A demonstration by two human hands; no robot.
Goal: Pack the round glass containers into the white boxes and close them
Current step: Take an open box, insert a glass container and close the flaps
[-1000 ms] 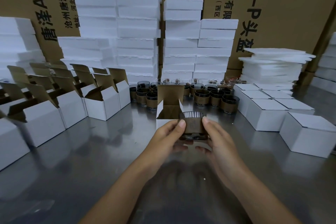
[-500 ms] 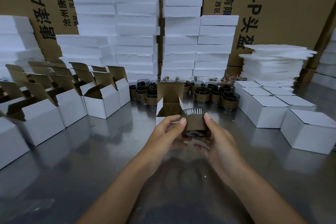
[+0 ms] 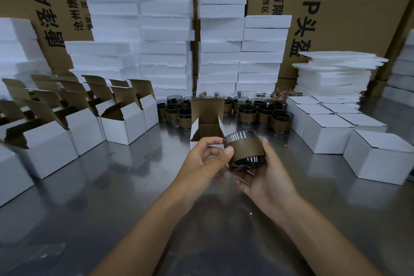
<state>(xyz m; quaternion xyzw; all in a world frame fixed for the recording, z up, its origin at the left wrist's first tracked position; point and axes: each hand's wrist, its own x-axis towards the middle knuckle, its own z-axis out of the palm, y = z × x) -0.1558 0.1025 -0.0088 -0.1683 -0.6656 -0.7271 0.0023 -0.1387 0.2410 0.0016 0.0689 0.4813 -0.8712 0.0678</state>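
Note:
A round dark glass container [image 3: 246, 150] with a brown paper sleeve is held above the steel table [image 3: 112, 197], tilted slightly. My right hand [image 3: 266, 177] cups it from below and the right side. My left hand [image 3: 208, 159] pinches the sleeve's left edge with thumb and forefinger. Just behind the container stands an open white box [image 3: 207, 127] with its brown-lined lid raised. More sleeved glass containers [image 3: 257, 112] are grouped on the table behind it.
Open white boxes [image 3: 125, 125] line the left side. Closed white boxes [image 3: 324, 132] sit at the right. Stacks of white foam blocks [image 3: 163, 40], thin foam sheets [image 3: 333, 74] and large brown cartons [image 3: 347, 6] fill the back.
The container has shifted a little to the right and tilted. My left hand moved from gripping its side to pinching the sleeve edge; my right hand now cups it lower.

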